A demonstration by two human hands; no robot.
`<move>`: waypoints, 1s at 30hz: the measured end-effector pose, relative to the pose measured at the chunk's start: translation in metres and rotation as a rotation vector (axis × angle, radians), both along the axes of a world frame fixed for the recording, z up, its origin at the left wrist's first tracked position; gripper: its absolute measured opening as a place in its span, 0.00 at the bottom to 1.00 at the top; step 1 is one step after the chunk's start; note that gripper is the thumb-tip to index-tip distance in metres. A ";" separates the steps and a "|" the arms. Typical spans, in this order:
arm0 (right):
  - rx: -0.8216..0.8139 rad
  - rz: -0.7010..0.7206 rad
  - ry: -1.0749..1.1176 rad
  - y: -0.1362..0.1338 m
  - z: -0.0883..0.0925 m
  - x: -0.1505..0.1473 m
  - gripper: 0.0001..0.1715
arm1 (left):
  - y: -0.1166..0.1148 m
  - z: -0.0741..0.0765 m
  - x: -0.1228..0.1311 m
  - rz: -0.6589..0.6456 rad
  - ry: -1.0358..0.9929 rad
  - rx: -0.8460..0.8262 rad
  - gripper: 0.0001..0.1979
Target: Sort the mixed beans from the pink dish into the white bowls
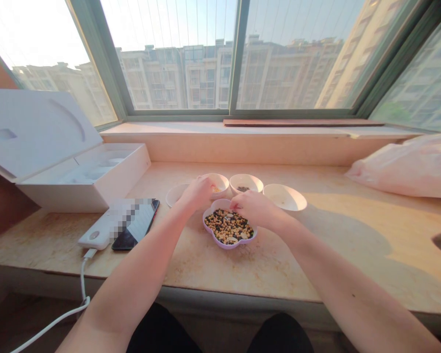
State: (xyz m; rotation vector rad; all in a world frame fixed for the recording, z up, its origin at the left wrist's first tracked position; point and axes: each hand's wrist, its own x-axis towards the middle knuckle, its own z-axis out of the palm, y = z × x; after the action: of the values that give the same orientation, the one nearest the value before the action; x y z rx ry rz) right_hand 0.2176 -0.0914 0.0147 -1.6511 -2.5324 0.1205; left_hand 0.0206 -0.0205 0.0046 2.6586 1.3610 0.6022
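Observation:
A purple flower-shaped dish (209,232) holds a mix of yellow and black beans (228,225), with a few larger pale pieces among them. My right hand (253,207) is over its upper right rim, fingertips pinched together just above the beans; what they hold is too small to name. At the left one of the white bowls (220,179), where a few yellow beans show, my left hand (199,190) bends down with its fingers closed, their tips partly hidden. The neighbouring white bowl (247,180) has dark beans at its bottom.
A white plate (294,200) stands right of the bowls, and another white plate (172,194) is partly behind my left hand. A phone (137,228), a white power bank (99,230) with a cable, and an open white box (95,181) are left. A plastic bag (407,166) lies right.

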 end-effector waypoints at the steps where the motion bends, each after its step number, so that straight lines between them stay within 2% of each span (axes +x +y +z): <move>1: 0.012 0.006 -0.033 0.001 -0.003 -0.001 0.18 | -0.001 0.000 0.000 -0.026 0.019 0.008 0.11; 4: 0.024 0.024 -0.090 0.000 -0.007 -0.003 0.19 | -0.006 0.002 -0.001 -0.079 0.051 0.024 0.10; 9: 0.023 0.056 -0.095 -0.003 -0.008 -0.003 0.17 | -0.009 0.005 0.002 -0.104 0.064 0.016 0.14; 18: 0.000 0.073 -0.051 -0.001 -0.008 0.000 0.20 | -0.011 0.007 0.004 -0.096 0.019 -0.003 0.13; 22: -0.090 0.061 0.145 0.002 -0.006 0.004 0.20 | -0.013 0.011 0.003 -0.094 0.018 -0.024 0.13; 27: -0.298 0.072 0.550 0.009 -0.002 0.013 0.06 | -0.012 0.011 0.002 -0.071 -0.007 -0.043 0.13; 30: -0.323 0.100 0.680 0.014 -0.003 0.019 0.06 | -0.012 0.012 0.002 -0.062 -0.047 -0.060 0.13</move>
State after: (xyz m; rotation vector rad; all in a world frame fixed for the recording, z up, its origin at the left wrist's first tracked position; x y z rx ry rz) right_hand 0.2366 -0.0773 0.0121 -1.2601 -2.1232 0.9627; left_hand 0.0230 -0.0326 0.0164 2.6112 1.2594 0.6026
